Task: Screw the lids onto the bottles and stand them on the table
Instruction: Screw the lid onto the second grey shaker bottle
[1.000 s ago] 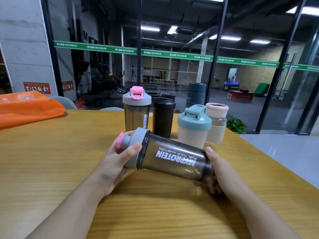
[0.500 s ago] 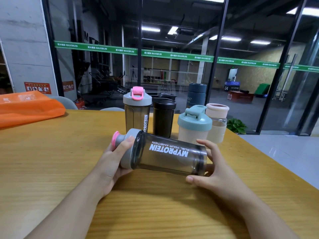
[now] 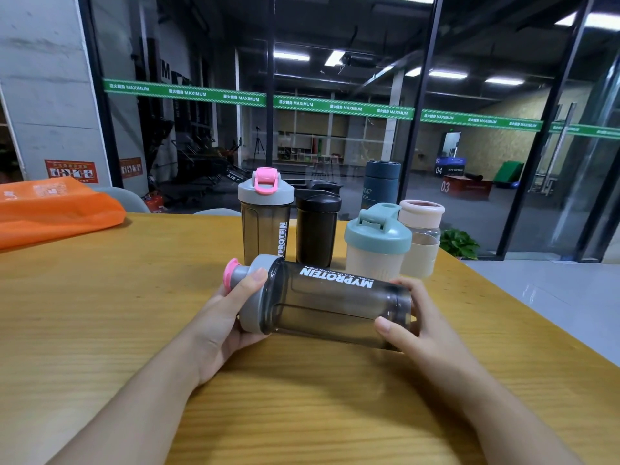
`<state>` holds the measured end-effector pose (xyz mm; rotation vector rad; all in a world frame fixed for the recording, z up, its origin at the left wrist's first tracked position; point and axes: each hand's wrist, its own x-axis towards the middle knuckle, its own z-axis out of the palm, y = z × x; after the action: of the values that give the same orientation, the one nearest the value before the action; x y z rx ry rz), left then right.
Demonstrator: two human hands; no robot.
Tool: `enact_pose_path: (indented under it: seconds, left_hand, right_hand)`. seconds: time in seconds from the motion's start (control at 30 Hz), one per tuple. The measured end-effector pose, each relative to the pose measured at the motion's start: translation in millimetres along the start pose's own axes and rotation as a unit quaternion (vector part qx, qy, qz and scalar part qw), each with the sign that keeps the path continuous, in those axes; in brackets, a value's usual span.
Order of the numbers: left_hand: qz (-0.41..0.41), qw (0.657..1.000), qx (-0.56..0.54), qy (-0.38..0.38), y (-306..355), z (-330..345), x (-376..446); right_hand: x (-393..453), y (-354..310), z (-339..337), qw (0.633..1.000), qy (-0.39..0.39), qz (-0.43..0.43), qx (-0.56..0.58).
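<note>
- Even, fairly bright indoor light falls on the wooden table [image 3: 100, 313] from above
- Soft, faint shadows lie under the forearms and the smoky bottle [image 3: 335, 307]
- Ceiling strip lights [image 3: 292, 57] behind the glass wall [image 3: 335, 129] glow white and are slightly blown out
- The room beyond the glass is dim
- Wide-angle distortion bends the door frames and the table edge near the borders
- Foreground is sharp; the distant background looks softer
</note>
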<state>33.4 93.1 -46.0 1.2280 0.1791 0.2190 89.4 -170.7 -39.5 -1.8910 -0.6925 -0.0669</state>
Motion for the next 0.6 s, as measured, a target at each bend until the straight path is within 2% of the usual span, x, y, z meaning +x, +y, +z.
enact_pose_path:
  seconds: [0.17,0.37,0.6]
  left_hand:
    - [0.029,1.0,-0.002,-0.002,-0.7,3.2,-1.6]
    - [0.041,0.999,0.025,-0.017,0.3,3.2,-4.2]
    - [0.066,0.998,0.009,-0.01,2.6,6.4,-6.9]
  right_hand:
    - [2.5,-3.5,0.2,0.997,-0.011,0.051,0.055]
    - [4.5,-7.5,-0.5,0.991,-0.028,0.112,0.07]
    - [4.8,-8.3,2.2,0.99,-0.034,0.136,0.009]
